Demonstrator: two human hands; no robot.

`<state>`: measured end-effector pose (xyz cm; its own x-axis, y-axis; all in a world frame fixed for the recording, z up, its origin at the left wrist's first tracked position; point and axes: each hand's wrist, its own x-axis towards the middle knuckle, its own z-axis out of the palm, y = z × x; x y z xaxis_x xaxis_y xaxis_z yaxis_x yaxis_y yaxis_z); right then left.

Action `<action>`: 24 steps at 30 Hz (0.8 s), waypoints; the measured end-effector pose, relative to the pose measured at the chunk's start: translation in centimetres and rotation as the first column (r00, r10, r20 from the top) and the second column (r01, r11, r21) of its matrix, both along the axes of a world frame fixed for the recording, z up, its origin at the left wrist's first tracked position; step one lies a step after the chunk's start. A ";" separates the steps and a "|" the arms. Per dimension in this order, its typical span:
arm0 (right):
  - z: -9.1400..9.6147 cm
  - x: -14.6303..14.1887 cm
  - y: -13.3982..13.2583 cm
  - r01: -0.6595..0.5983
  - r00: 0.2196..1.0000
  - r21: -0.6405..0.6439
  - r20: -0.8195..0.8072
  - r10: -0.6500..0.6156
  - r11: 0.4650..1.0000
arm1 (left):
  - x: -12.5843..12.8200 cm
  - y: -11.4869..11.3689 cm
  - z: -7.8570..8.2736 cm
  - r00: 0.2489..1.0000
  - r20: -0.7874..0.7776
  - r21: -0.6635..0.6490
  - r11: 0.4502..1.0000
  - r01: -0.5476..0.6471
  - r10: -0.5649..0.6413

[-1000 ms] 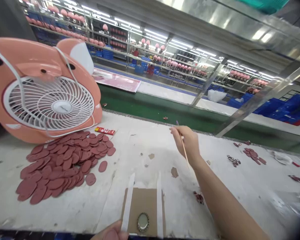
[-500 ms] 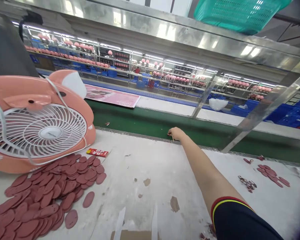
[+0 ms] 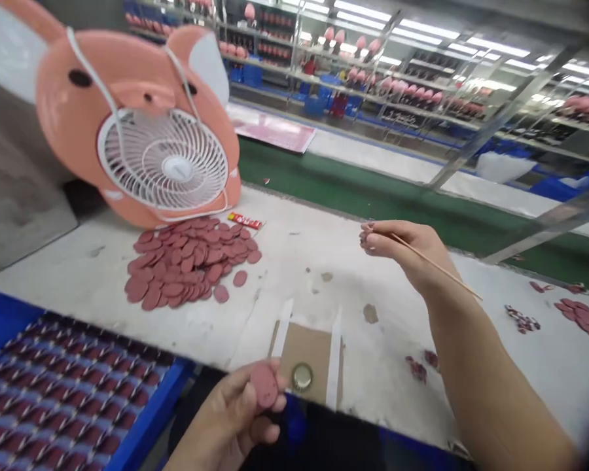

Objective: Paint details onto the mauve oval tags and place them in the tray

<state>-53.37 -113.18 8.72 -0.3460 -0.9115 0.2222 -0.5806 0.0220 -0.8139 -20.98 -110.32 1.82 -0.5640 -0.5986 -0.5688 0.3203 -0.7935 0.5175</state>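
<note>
A scuffed white workbench (image 3: 294, 261) carries a heap of flat, oval, dusky-pink pieces (image 3: 191, 261), a small red-and-yellow box (image 3: 245, 220) just beside it, a square of brown cardboard (image 3: 307, 356) edged by white strips (image 3: 334, 366), and, further right, a smaller cluster of pink ovals (image 3: 582, 317).

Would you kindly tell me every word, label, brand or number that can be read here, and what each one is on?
No text can be read with certainty.
Red and yellow packet: printing too small to read.
Pink sign: too blurred to read.
Fan's centre cap: no legible marking.
</note>
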 end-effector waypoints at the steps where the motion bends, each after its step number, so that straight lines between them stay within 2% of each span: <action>1: -0.1 2.7 1.9 -0.018 0.999 -0.024 0.033 0.019 1.000 | 0.0 0.2 0.3 1.000 -0.028 0.003 1.000 0.012 -0.012; 3: -0.5 7.5 5.2 -0.100 0.983 -0.061 0.149 0.108 0.993 | 0.2 0.6 0.7 0.997 -0.066 0.016 0.999 0.038 -0.036; 5: -1.3 11.2 7.8 -0.197 0.942 -0.077 0.262 0.211 0.977 | 0.7 1.1 0.5 0.993 -0.098 0.032 0.997 0.071 -0.067; 8: -2.5 14.0 10.1 -0.263 0.907 -0.086 0.317 0.277 0.961 | 1.4 1.8 -0.4 0.982 -0.151 0.037 0.992 0.119 -0.112; 11: -2.8 14.8 11.3 -0.331 0.881 -0.040 0.345 0.324 0.943 | 1.7 2.3 -1.0 0.970 -0.183 0.006 0.987 0.163 -0.159; 15: -2.3 15.2 12.1 -0.314 0.873 -0.022 0.387 0.298 0.949 | 1.6 2.6 -0.9 0.962 -0.178 -0.039 0.978 0.204 -0.207; 20: -2.0 15.4 12.1 -0.327 0.900 -0.005 0.303 0.313 0.945 | 1.2 2.6 -0.8 0.960 -0.146 -0.040 0.971 0.235 -0.239; 24: -2.3 15.0 11.9 -0.368 0.891 -0.017 0.280 0.358 0.930 | 1.0 2.5 -0.9 0.960 -0.103 -0.046 0.965 0.257 -0.260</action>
<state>-38.32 -101.30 6.43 -0.0318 -0.9907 0.1323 -0.3087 -0.1162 -0.9440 -19.99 -107.81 0.95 -0.7586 -0.4411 -0.4795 0.1612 -0.8402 0.5178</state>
